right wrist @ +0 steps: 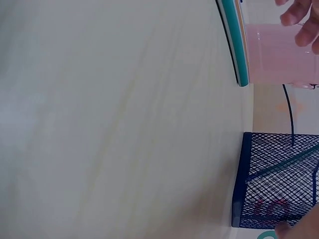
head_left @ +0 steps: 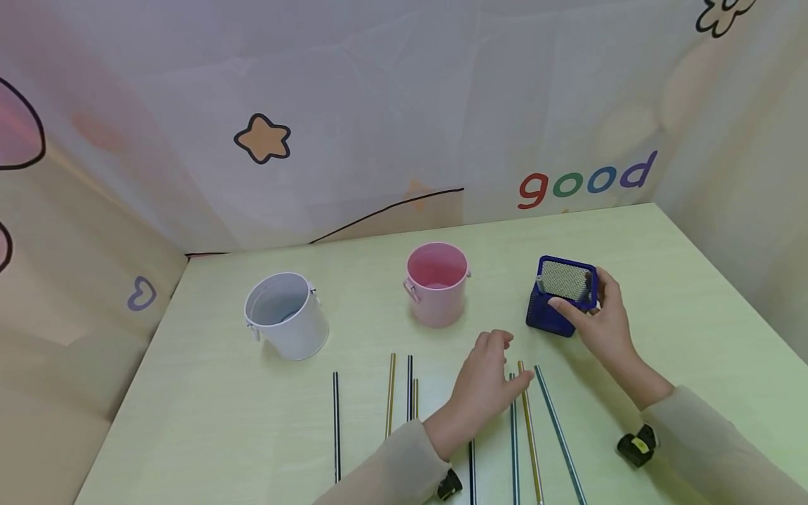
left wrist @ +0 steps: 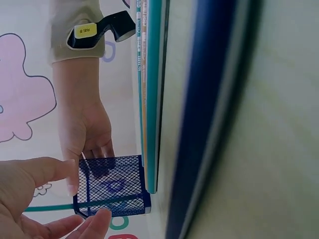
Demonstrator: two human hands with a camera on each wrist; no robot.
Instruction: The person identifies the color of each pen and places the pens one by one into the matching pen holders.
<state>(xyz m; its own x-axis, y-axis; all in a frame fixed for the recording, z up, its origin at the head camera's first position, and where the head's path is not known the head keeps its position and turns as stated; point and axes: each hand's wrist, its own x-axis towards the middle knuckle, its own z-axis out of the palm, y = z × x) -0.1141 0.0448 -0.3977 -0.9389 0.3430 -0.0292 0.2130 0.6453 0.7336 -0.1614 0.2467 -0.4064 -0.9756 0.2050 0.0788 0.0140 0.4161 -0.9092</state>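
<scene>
On the right of the table, my right hand [head_left: 609, 330] grips a dark blue mesh pen holder [head_left: 548, 317], thumb on its near side and fingers around its right rim. One teal pencil-like stick [right wrist: 286, 163] leans inside the holder, its end near the rim. My left hand [head_left: 478, 382] hovers left of the holder, holding nothing, thumb and fingers apart. Beneath and around it lie several long thin sticks, among them a teal stick [head_left: 558, 431], a gold stick [head_left: 532, 435] and a dark blue stick [head_left: 337, 421]. The left forearm hides parts of some sticks.
A pink bucket [head_left: 442, 308] stands at the back middle of the table. Left of it is a white bucket [head_left: 297, 337] with small side handles. A printed cloth backdrop [head_left: 379, 112] rises behind the pale green table [head_left: 189, 421].
</scene>
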